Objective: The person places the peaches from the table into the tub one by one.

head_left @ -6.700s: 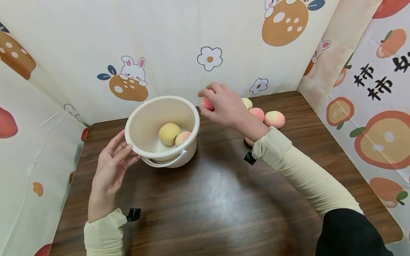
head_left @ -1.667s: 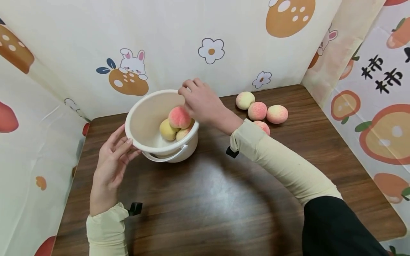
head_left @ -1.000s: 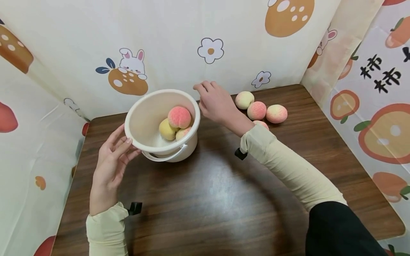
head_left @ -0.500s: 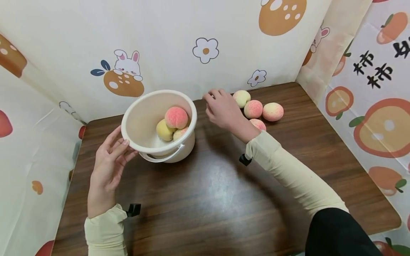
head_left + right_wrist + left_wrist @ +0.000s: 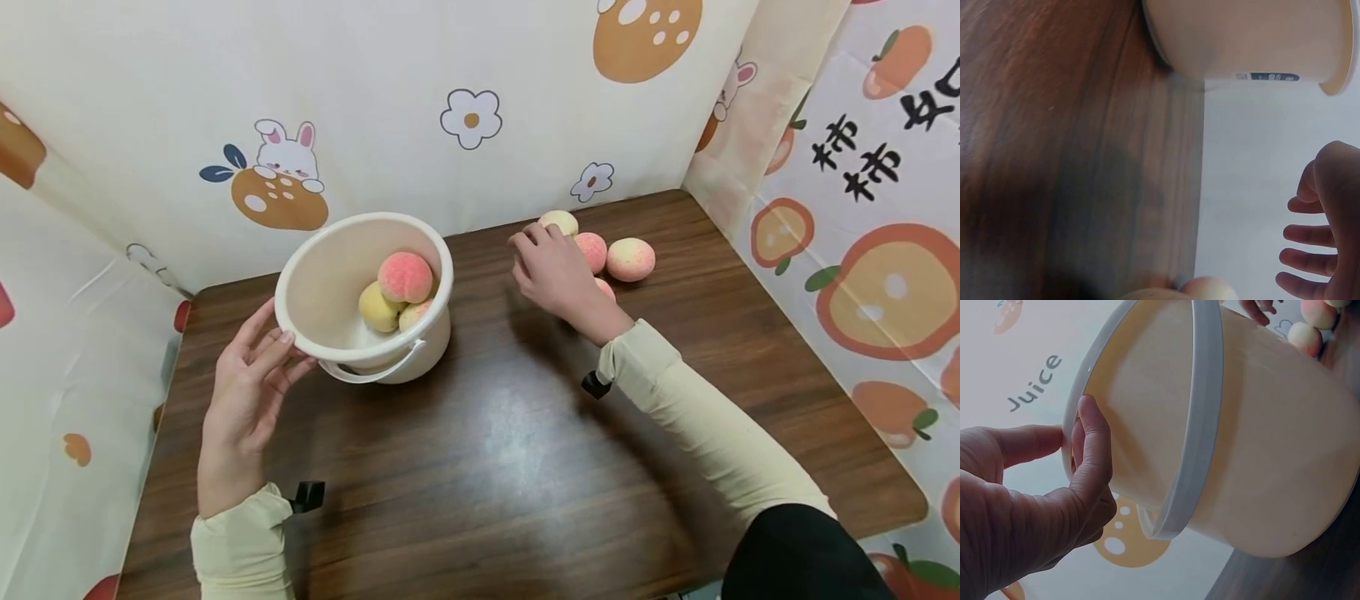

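My left hand (image 5: 243, 387) pinches the rim of the cream bucket (image 5: 435, 346), and a light, steady hold should keep it from sliding while the red peach (image 5: 406, 277) sits inside on two other fruits (image 5: 380, 307). My right hand (image 5: 558, 271), fingers loosely curved around nothing, would do best to lift one loose peach (image 5: 632, 259) without nudging its neighbours; a second ago it hung right by the bucket, and now it has reached that far group.

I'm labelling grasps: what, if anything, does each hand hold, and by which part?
The left hand holds the bucket by its rim; the right hand holds nothing.
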